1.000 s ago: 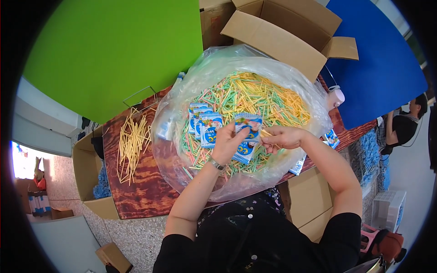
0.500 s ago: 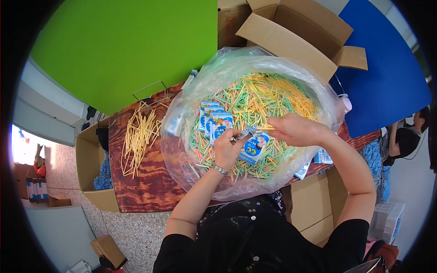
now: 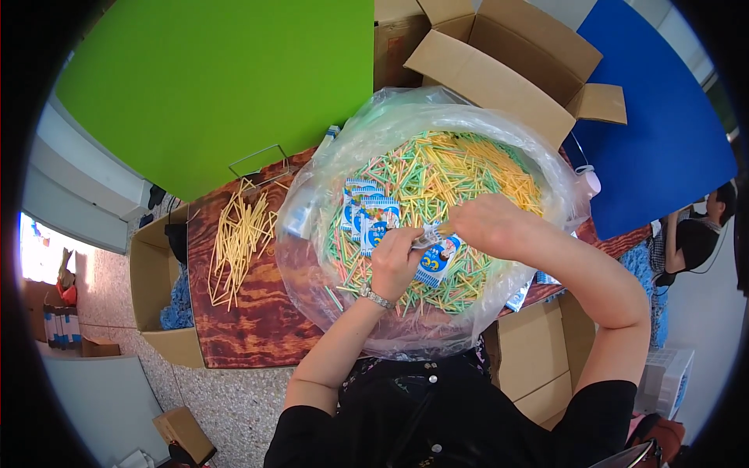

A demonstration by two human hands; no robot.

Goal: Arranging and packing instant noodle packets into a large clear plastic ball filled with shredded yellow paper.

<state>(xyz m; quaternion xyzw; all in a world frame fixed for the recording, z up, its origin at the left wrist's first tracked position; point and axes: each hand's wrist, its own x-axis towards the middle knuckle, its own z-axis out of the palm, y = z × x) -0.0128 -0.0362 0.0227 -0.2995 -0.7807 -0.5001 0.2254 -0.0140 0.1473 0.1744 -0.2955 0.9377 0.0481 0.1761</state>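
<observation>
head view: the left hand (image 3: 394, 261) is pinching a small crinkled packet (image 3: 430, 235) between thumb and fingers, with hardly any gap between them. the right hand (image 3: 493, 222) is meeting it from the other side, back turned upward, its fingers bunching closely around yellow sticks (image 3: 445, 229) at the packet's end; how many it is gripping is hidden. the crinkled packet is sitting between the two hands, above a heap of coloured sticks (image 3: 429, 168). one blue-and-white packet (image 3: 438, 264) is lying on the heap just below the hands, and a stack of overlapping packets (image 3: 380, 217) is lying to its left. a clear plastic bag (image 3: 312, 288) is surrounding the heap on a wood-patterned table (image 3: 257, 339). to the left, a loose pile of pale yellow sticks (image 3: 240, 242) is lying on the tabletop. behind the bag, an open cardboard box (image 3: 495, 82) is standing, and beyond the table's right end another person (image 3: 693, 242) is showing.
</observation>
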